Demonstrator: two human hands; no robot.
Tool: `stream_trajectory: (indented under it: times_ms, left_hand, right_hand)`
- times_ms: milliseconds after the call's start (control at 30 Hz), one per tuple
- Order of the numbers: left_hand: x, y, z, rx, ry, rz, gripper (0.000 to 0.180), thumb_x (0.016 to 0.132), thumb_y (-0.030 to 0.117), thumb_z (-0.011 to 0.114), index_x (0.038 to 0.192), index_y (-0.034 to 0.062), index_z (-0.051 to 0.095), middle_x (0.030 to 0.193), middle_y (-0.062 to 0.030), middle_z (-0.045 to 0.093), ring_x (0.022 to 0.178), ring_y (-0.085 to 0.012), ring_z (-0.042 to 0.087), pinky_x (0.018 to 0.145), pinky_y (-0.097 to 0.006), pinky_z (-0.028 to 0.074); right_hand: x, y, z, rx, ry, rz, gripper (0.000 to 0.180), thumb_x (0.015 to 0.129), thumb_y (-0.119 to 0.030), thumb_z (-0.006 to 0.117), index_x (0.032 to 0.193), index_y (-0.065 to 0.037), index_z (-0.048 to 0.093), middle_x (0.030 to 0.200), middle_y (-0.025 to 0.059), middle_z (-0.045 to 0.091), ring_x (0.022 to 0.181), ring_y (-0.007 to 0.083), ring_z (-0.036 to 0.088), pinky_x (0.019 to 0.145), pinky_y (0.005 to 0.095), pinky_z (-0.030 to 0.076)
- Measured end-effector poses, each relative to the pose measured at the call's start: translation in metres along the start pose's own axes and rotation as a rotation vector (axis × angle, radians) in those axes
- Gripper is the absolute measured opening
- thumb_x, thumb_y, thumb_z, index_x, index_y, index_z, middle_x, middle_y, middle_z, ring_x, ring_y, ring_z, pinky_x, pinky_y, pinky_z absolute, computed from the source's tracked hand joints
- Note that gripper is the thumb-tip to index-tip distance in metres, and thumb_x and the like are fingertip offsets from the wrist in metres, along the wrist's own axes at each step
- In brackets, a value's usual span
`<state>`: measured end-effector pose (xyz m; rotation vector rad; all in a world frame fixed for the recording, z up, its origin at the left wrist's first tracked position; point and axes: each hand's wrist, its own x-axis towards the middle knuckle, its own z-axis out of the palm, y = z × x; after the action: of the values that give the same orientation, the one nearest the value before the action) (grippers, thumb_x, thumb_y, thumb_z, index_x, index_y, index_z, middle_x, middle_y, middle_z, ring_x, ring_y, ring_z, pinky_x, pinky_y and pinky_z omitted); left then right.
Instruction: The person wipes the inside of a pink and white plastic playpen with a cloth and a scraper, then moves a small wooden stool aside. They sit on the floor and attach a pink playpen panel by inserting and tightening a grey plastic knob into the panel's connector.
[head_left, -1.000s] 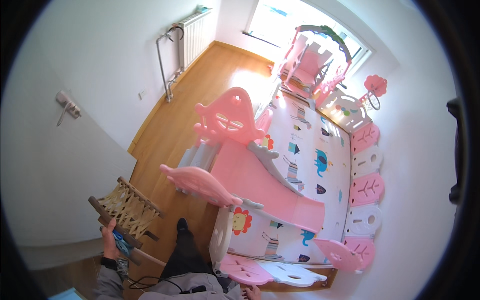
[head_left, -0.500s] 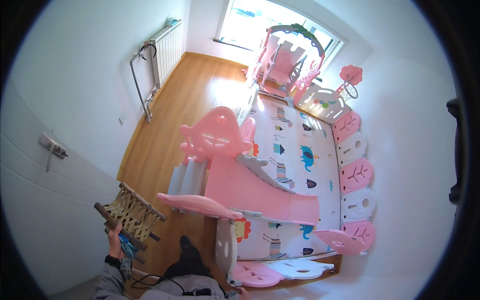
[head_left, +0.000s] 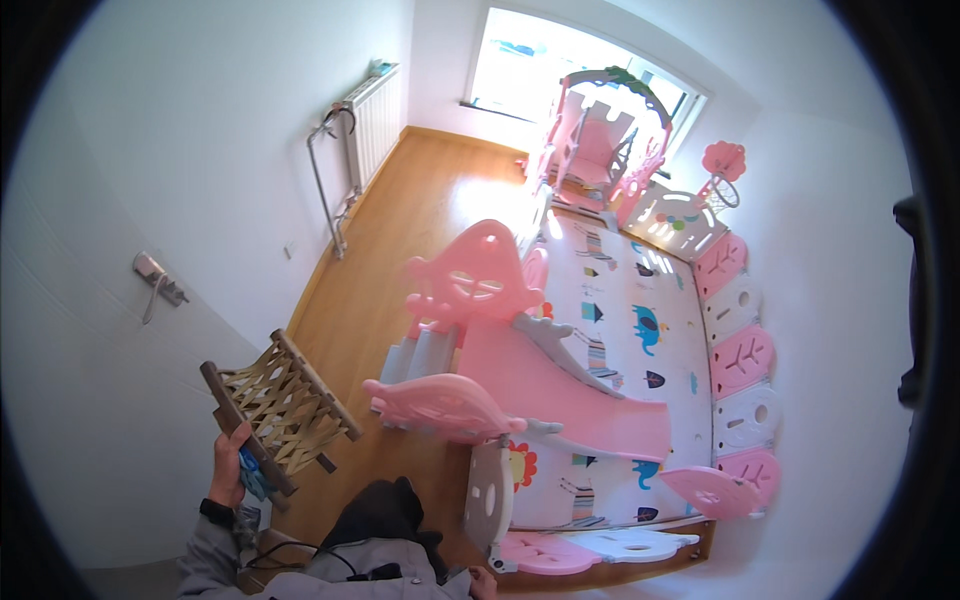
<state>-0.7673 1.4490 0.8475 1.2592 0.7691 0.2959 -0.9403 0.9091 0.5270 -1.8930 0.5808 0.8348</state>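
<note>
My left hand is closed round a dark wooden rail of a small stool with a crisscross seat of tan straps. The stool hangs tilted beside the white door. Bunched blue cloth shows beside the same hand, against the rail; whether I grip it too is unclear. Low at the lower edge, my right hand hangs by my side near the end of the play fence. Only part of it shows, and its fingers cannot be made out.
A pink slide with grey steps stands right of me, on a patterned play mat ringed by pink and white fence panels. On the left is a white door with a handle. Farther off are a radiator, a metal-framed stand and a pink swing.
The whole scene has shifted right and slightly down in view. My left hand still grips the stool, which now looks larger and shows more of its strapped seat.
</note>
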Motion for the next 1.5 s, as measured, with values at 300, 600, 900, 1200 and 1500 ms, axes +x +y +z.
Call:
stream_trajectory:
  times_ms: [300, 600, 900, 1200, 1500]
  left_hand:
    - [0.034, 0.040, 0.000, 0.053, -0.072, -0.038, 0.025, 0.096, 0.028, 0.070, 0.106, 0.0053, 0.063, 0.087, 0.0001, 0.065, 0.076, -0.0124, 0.064, 0.070, -0.029, 0.054]
    - [0.121, 0.064, -0.014, 0.127, -0.191, -0.234, 0.029, 0.095, 0.028, 0.073, 0.106, 0.0024, 0.065, 0.090, -0.0043, 0.068, 0.077, -0.0130, 0.066, 0.071, -0.029, 0.055]
    - [0.208, 0.084, 0.027, 0.121, -0.190, -0.217, 0.028, 0.095, 0.028, 0.072, 0.104, 0.0034, 0.063, 0.088, -0.0052, 0.066, 0.072, -0.0164, 0.067, 0.065, -0.032, 0.057]
    - [0.273, 0.121, 0.093, 0.151, -0.175, -0.106, 0.033, 0.098, 0.034, 0.070, 0.109, 0.0059, 0.058, 0.087, -0.0041, 0.063, 0.071, -0.0162, 0.066, 0.065, -0.031, 0.058]
    - [0.343, 0.142, 0.157, 0.181, -0.288, -0.109, 0.036, 0.099, 0.037, 0.070, 0.111, 0.0058, 0.056, 0.089, -0.0029, 0.062, 0.081, -0.0158, 0.065, 0.075, -0.032, 0.058]
  right_hand:
    - [-0.001, -0.042, 0.014, -0.093, 0.125, -0.071, 0.036, 0.096, -0.023, 0.065, 0.124, -0.002, 0.068, 0.095, 0.0165, 0.075, 0.081, 0.0236, 0.075, 0.067, 0.0371, 0.060]
    - [-0.020, -0.180, 0.065, -0.346, 0.183, -0.117, 0.035, 0.092, -0.027, 0.063, 0.117, -0.006, 0.073, 0.101, 0.0204, 0.076, 0.097, 0.0369, 0.074, 0.086, 0.0460, 0.058]
    - [0.006, -0.271, 0.094, -0.082, 0.165, -0.029, 0.036, 0.092, -0.024, 0.064, 0.121, -0.002, 0.070, 0.089, 0.0177, 0.076, 0.079, 0.0295, 0.076, 0.071, 0.0401, 0.059]
    - [0.063, -0.321, 0.103, 0.178, 0.110, 0.052, 0.038, 0.093, -0.019, 0.064, 0.125, 0.000, 0.067, 0.088, 0.0153, 0.076, 0.073, 0.0227, 0.076, 0.063, 0.0348, 0.060]
    - [0.084, -0.331, 0.110, 0.285, 0.147, 0.224, 0.039, 0.089, -0.016, 0.066, 0.123, 0.005, 0.067, 0.086, 0.0185, 0.074, 0.068, 0.0231, 0.074, 0.058, 0.0357, 0.059]
